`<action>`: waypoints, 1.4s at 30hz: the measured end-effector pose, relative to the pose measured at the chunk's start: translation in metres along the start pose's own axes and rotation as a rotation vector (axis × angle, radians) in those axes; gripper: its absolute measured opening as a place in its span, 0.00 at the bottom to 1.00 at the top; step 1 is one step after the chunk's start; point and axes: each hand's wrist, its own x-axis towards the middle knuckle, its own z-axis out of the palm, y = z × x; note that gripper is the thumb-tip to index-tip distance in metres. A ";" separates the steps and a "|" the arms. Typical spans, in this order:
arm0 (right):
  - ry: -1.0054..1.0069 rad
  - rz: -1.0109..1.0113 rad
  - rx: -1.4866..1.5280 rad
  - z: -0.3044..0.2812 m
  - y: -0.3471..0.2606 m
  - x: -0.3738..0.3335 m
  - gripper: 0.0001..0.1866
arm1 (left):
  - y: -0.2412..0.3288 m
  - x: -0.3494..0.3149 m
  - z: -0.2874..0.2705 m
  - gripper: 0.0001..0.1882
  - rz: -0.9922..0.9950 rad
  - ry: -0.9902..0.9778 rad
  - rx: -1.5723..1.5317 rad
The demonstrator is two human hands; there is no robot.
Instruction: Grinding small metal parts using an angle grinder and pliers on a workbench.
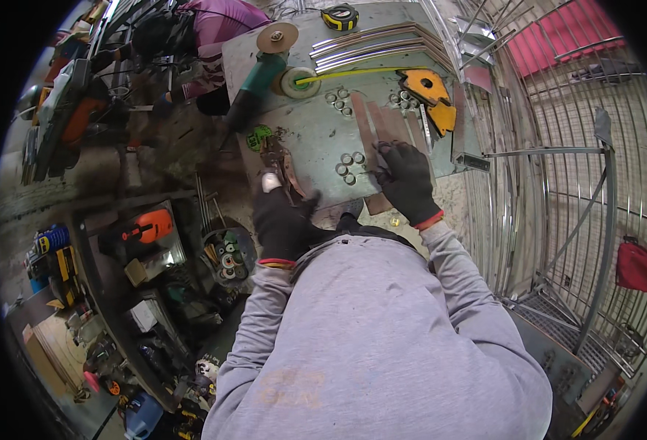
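Note:
My left hand (287, 224), in a black glove with one whitish fingertip, is closed around the handles of worn pliers (289, 174) at the table's near left edge. My right hand (409, 180), also black-gloved, has its fingers curled on a brown flat metal bar (363, 121). What lies under its fingertips is partly hidden. More flat bars (396, 129) lie alongside. Between my hands sits a small group of metal rings (349, 169). Farther back are other clusters of rings (338, 101).
A green angle grinder (261, 81) rests at the table's left. Behind are bent shiny tubes (375, 48), a tape measure (340, 17) and yellow-orange magnetic squares (426, 86). Metal bars and frames (565, 154) stand right. A person in purple (221, 22) is at the far left.

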 end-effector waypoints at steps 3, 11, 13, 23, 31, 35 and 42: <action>-0.084 -0.011 -0.016 0.008 -0.010 0.021 0.28 | 0.024 -0.021 0.015 0.47 0.279 0.404 0.344; -0.180 -0.023 0.028 0.012 0.013 0.016 0.25 | 0.005 0.004 0.001 0.42 0.042 0.066 0.130; -0.214 0.450 0.930 -0.005 0.003 0.008 0.25 | -0.023 0.030 -0.008 0.38 0.048 -0.057 -0.109; -0.162 0.563 1.493 -0.062 -0.026 -0.018 0.26 | 0.017 -0.037 -0.073 0.42 0.025 -0.482 -1.768; -0.230 0.483 1.357 -0.073 -0.032 0.005 0.27 | 0.036 -0.021 -0.076 0.35 0.190 -0.492 -1.722; -0.210 0.439 1.473 -0.068 -0.031 0.001 0.29 | 0.039 -0.012 -0.107 0.39 0.531 -0.741 -2.108; -0.147 0.428 1.622 -0.062 -0.034 0.009 0.30 | 0.025 -0.027 -0.106 0.34 0.111 -0.388 -1.942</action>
